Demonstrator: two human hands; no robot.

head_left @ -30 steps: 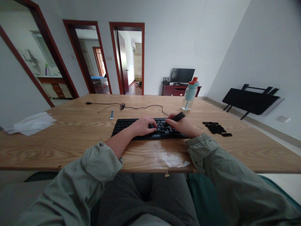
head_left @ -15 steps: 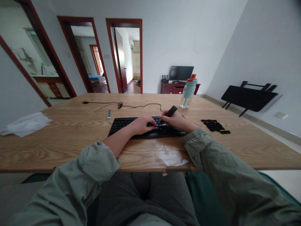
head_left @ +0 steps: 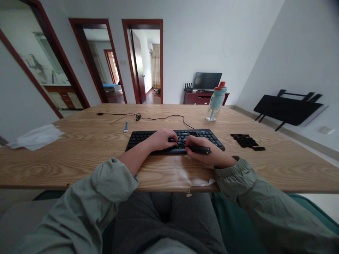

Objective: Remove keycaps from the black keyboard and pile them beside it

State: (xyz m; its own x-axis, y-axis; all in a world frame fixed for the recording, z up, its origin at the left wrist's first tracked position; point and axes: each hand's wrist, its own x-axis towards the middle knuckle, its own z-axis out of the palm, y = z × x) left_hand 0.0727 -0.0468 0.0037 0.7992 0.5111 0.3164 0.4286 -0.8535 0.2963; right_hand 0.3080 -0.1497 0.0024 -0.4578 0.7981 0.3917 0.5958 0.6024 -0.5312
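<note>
A black keyboard [head_left: 209,134] lies on the wooden table before me, with bare patches near its middle where keycaps are off. My left hand [head_left: 162,138] rests over its centre, thumb and forefinger curled together at the keys; what they pinch, if anything, I cannot make out. Just to the right, my right hand [head_left: 200,146] is closed round a thick black-handled tool [head_left: 201,150]. Its handle slants toward me and right; its working end is hidden by my fingers at the keys. Loose black keycaps [head_left: 246,141] lie in a group right of the keyboard.
The keyboard's cable [head_left: 161,118] runs across the table behind it. A small blue-handled brush [head_left: 126,127] lies left of the cable's end at the keyboard. White crumpled plastic [head_left: 38,137] is at far left. A water bottle [head_left: 215,104] stands behind the keyboard on the right.
My right hand has come nearer to me and turned, so the tool's handle, formerly tipped up and away, now points down toward me. The left hand stays at the keys. The view has shifted slightly.
</note>
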